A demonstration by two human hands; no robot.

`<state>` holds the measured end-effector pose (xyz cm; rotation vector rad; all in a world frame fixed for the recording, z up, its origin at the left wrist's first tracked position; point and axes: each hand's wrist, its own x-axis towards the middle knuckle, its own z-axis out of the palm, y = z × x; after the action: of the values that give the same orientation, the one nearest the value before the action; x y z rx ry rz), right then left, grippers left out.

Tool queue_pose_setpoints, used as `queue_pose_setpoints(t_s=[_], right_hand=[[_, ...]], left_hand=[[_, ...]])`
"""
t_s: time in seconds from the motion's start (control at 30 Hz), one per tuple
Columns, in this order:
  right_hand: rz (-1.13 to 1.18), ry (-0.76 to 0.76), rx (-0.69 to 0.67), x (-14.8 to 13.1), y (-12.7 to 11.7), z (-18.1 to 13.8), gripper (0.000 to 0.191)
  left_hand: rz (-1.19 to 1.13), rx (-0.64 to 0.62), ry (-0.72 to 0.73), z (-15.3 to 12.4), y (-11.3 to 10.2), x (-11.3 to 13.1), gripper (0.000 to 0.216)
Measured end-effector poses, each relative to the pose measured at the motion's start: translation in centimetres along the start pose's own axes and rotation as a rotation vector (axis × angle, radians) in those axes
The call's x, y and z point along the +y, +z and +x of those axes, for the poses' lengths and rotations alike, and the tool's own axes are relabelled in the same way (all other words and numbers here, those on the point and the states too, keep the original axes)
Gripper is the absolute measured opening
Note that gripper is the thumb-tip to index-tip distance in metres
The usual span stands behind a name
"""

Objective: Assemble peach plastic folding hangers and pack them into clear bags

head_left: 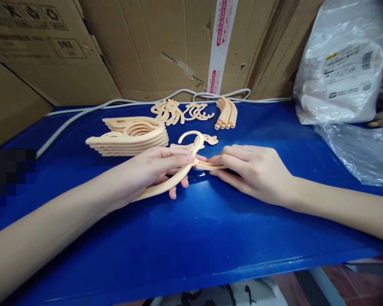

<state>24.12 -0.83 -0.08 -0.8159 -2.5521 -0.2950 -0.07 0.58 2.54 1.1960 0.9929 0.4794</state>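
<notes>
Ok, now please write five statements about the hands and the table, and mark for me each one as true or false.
1. The left hand holds a hooked piece. True.
2. The right hand touches nothing. False: it holds a thin bar beside the hooked piece.
3. The stack of frames is left of the hooked piece. True.
4. The plastic bag is at the left end of the table. False: it is at the right.
5. The table is yellow. False: it is blue.
</notes>
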Motion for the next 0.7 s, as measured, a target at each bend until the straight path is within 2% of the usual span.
queue_pose_setpoints(t_s=[0.33, 0.5, 0.7], right_hand=[[-0.097, -0.047, 0.024, 0.02, -0.27, -0.17, 0.028], [-0.109, -0.057, -0.008, -0.05, -0.29, -0.13, 0.030], [-0.117, -0.090, 0.021, -0.10, -0.20, -0.14, 0.031]], left_hand=[[-0.054, -0.009, -0.036, 0.09, 0.14, 0.05, 0.014], [-0.057, -0.002, -0.023, 0.10, 0.08, 0.06, 0.015], [-0.017, 0.012, -0.004, 0.21, 0.19, 0.18, 0.017]])
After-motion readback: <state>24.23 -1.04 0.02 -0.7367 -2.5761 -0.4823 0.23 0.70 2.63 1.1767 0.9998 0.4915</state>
